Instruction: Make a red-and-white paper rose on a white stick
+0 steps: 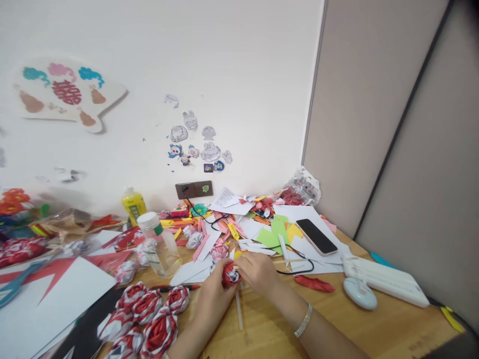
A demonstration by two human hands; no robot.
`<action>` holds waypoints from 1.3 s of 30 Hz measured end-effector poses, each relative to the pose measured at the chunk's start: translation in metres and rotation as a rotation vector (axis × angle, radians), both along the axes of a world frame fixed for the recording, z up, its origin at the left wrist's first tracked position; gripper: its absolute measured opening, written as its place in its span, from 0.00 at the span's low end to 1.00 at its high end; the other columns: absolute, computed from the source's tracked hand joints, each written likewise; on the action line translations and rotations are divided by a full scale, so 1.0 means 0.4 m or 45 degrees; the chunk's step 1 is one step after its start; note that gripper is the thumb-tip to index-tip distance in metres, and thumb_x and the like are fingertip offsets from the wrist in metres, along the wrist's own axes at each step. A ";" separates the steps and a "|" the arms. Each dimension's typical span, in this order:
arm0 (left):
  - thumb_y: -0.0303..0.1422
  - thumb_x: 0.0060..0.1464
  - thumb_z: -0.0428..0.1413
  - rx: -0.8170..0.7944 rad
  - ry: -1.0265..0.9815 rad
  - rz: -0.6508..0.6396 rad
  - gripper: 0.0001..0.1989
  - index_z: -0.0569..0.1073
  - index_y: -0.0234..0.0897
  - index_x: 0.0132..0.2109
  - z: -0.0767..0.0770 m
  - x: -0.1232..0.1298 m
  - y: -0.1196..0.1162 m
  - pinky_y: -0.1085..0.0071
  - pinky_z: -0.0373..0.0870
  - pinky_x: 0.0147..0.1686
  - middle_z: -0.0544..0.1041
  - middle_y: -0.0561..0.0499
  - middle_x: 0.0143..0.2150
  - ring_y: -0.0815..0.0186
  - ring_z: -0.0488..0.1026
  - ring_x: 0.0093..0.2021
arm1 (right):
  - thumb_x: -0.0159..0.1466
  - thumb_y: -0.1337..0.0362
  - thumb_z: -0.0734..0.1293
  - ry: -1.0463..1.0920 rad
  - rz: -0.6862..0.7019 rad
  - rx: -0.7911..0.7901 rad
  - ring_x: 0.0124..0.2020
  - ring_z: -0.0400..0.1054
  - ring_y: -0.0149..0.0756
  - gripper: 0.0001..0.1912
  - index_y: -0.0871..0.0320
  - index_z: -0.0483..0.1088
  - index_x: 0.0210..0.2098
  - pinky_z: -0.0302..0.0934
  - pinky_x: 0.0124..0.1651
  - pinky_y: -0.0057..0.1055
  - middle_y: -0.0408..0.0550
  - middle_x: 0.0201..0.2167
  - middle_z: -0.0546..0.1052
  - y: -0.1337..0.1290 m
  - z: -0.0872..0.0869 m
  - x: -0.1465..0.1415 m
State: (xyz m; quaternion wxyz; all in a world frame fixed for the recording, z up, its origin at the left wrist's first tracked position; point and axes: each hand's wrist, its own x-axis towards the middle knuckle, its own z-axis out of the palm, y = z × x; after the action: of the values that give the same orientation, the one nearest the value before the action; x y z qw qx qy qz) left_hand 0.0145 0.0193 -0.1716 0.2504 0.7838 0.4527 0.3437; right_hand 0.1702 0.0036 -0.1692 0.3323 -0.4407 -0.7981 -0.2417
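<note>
Both hands meet over the wooden desk [374, 329] near its middle. My left hand [214, 295] and my right hand [258, 271] together pinch a small red and white paper rose [229, 275]. A silver bracelet [304, 320] circles my right wrist. Just left of my left hand lies a cluster of several finished red and white paper roses [149, 314]. A thin white stick [238, 310] lies on the desk under my hands.
Coloured paper scraps [239, 227] litter the back of the desk. A clear glue bottle [157, 244] and yellow bottle [133, 204] stand at left. A phone [316, 236], a black cable [295, 269], a white device [385, 281] and mouse-like object [359, 292] lie right.
</note>
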 end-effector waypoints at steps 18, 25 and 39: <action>0.27 0.47 0.52 -0.012 -0.005 -0.061 0.18 0.64 0.39 0.47 -0.001 -0.003 0.001 0.67 0.67 0.44 0.76 0.48 0.44 0.61 0.73 0.44 | 0.67 0.69 0.56 -0.084 -0.008 0.013 0.26 0.63 0.33 0.09 0.58 0.64 0.32 0.50 0.27 0.30 0.44 0.25 0.69 0.008 -0.011 0.002; 0.28 0.47 0.51 -0.016 0.007 -0.054 0.17 0.64 0.39 0.47 -0.002 -0.003 0.002 0.67 0.66 0.43 0.76 0.48 0.43 0.61 0.73 0.43 | 0.68 0.67 0.56 0.040 0.011 -0.043 0.28 0.65 0.33 0.10 0.58 0.65 0.33 0.52 0.29 0.30 0.44 0.27 0.71 0.003 -0.002 0.000; 0.27 0.45 0.52 -0.034 0.051 -0.024 0.19 0.64 0.39 0.48 -0.003 -0.004 0.007 0.67 0.66 0.44 0.76 0.48 0.44 0.60 0.73 0.44 | 0.66 0.70 0.56 -0.128 -0.038 0.070 0.25 0.62 0.33 0.10 0.59 0.65 0.30 0.49 0.26 0.30 0.44 0.23 0.69 -0.002 0.003 -0.005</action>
State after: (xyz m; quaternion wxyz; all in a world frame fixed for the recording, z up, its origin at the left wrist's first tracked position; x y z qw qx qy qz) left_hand 0.0129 0.0221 -0.1727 0.2550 0.7913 0.4548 0.3194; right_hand 0.1682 0.0030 -0.1679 0.3000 -0.4306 -0.8002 -0.2904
